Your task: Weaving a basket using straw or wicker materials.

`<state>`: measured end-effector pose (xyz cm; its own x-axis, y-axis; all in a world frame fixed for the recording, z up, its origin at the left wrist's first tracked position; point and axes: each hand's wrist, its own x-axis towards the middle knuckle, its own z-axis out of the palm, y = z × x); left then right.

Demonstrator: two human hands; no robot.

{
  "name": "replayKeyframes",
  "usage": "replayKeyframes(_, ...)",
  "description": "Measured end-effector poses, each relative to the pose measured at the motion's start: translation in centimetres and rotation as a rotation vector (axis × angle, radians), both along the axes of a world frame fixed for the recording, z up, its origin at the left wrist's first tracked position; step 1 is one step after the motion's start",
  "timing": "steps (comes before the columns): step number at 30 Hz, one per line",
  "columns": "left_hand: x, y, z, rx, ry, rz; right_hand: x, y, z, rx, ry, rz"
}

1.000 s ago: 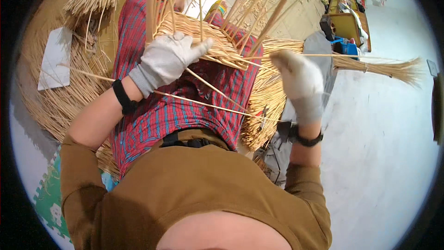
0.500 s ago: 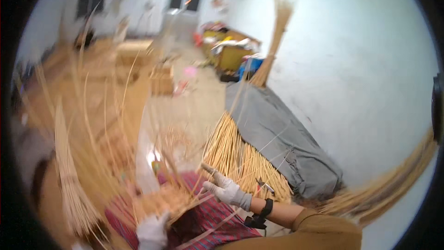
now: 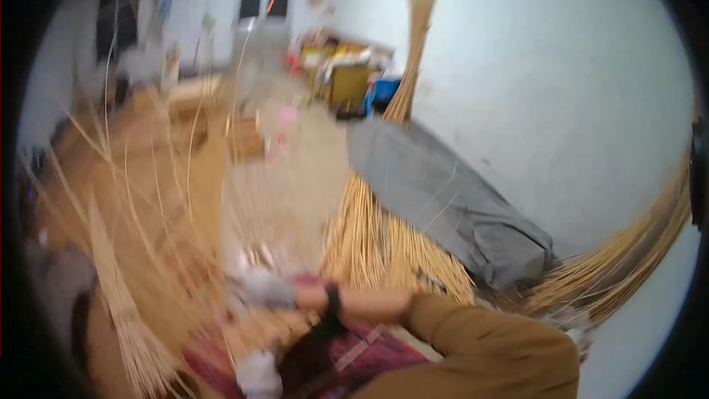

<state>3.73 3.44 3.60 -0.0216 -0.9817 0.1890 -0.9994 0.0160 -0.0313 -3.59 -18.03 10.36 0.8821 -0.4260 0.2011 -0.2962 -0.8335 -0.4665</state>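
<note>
My left hand point(image 3: 258, 375), in a pale glove, is at the near edge of a partly woven wicker piece point(image 3: 258, 331) on my lap in checked red cloth point(image 3: 384, 349); its fingers are blurred. Across the piece reaches my right hand point(image 3: 264, 288), also gloved, at its far side among the upright rods, its fingers smeared by motion, so any grip is unclear. Long thin rods point(image 3: 152, 177) rise high from around the work. A small metal hand tool point(image 3: 430, 281) lies on the cane pile point(image 3: 362, 229) to the right.
A grey cover point(image 3: 436, 177) partly covers the cane pile. Cane bundles point(image 3: 620, 258) lie at the right; another point(image 3: 413, 37) stands by the wall. A loose bundle point(image 3: 125, 325) is at left. Wooden boxes point(image 3: 244, 137) and a cluttered cabinet point(image 3: 347, 85) are farther back.
The view has swung up from my lap to the room. My right hand has moved leftward across the woven piece since half a second ago; my left stays low at its near side.
</note>
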Motion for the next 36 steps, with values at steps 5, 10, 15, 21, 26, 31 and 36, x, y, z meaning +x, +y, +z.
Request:
replayKeyframes(5,-3.7,0.8,1.0,-0.284,0.088,0.173,5.4,-0.9,-1.9,-0.32,-0.224,0.252)
replayKeyframes(10,-5.3,-3.3,0.3,-0.149,0.253,0.182,5.8,-1.5,-1.0,0.421,-0.064,0.03)
replayKeyframes(15,-5.0,-3.8,-1.4,-0.178,0.269,0.133,5.8,-1.4,-0.9,0.491,-0.006,-0.226)
replayKeyframes(21,-5.0,-4.0,-1.5,-0.233,0.455,0.202,-4.9,1.9,1.5,0.35,-0.47,0.091)
replayKeyframes(26,-4.8,-4.2,-1.7,-0.282,0.549,0.193,-13.5,1.6,-0.3,1.12,0.068,-0.511)
replayKeyframes(31,-5.5,-4.5,-1.6,-0.284,0.388,0.205,-6.6,-2.7,-0.1,0.41,-0.349,0.032)
replayKeyframes(36,-5.2,-4.4,0.8,-0.11,0.314,0.319,-1.6,-2.2,3.2,-0.154,-0.094,-0.129)
